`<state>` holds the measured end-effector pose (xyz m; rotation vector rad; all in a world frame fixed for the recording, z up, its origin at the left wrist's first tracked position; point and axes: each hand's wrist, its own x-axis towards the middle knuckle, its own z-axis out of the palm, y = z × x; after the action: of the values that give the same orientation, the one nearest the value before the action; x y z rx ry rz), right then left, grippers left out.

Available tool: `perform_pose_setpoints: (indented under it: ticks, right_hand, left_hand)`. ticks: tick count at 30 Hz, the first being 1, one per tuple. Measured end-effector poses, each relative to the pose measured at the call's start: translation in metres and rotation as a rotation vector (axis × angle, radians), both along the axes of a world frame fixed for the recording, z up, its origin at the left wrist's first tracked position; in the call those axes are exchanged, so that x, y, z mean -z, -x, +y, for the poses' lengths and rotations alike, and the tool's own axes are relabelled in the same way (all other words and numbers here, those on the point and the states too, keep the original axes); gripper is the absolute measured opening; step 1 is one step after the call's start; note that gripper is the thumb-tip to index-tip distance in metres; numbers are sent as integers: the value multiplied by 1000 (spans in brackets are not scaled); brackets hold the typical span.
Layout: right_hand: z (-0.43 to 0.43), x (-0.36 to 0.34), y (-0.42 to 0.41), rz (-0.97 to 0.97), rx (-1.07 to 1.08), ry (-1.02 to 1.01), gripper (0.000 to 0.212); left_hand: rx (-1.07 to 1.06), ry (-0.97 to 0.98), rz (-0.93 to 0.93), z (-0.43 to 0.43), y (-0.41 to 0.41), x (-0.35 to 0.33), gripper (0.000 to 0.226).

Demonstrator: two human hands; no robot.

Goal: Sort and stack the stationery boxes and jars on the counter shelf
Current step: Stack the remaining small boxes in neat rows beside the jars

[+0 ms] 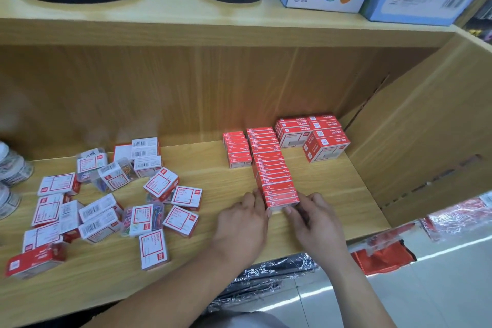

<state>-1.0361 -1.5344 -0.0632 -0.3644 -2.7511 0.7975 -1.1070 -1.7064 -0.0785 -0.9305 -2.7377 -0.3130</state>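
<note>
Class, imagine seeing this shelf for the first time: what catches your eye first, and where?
A long row of red boxes runs front to back on the shelf, right of centre, with the left hand and right hand touching its near end from either side. Left of it, loose white-and-red boxes lie scattered.

We are reaching both bare forearms up from the bottom edge toward lower centre, the left arm [165, 293] slanting in from lower left and the right arm [354, 282] from lower right. Our left hand [241, 217] is lying palm down, its fingers [257, 198] pressing against the left side of a box [282, 198]. Our right hand [315, 217] is pinching that box's near right corner, thumb in front, fingers curled beside it.
</note>
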Motion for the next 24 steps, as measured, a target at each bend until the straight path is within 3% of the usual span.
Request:
perform_pose_setpoints:
  ticks: [4,7,12,15,20,24]
  right_hand:
    - [-1,-3,-2,-29,38,132,33]
    - [-6,-11,-14,4,145,277,33]
    - [-54,-47,-28,168,216,348,23]
    - [-104,-65,-10,180,49,432,16]
    - [-193,-67,33,23,-340,475,16]
    - [-250,-56,58,-53,-453,424,20]
  left_hand:
    - [-9,-68,-242,-11,0,-14,47]
    - [44,-302,-435,-31,-4,-21,29]
    - [154,-651,-683,-79,-27,-36,20]
    - [147,-745,-695,-121,-38,-50,9]
    - [-64,-866,-695,-216,-40,-64,14]
    - [-291,-884,-504,-294,-37,-64,18]
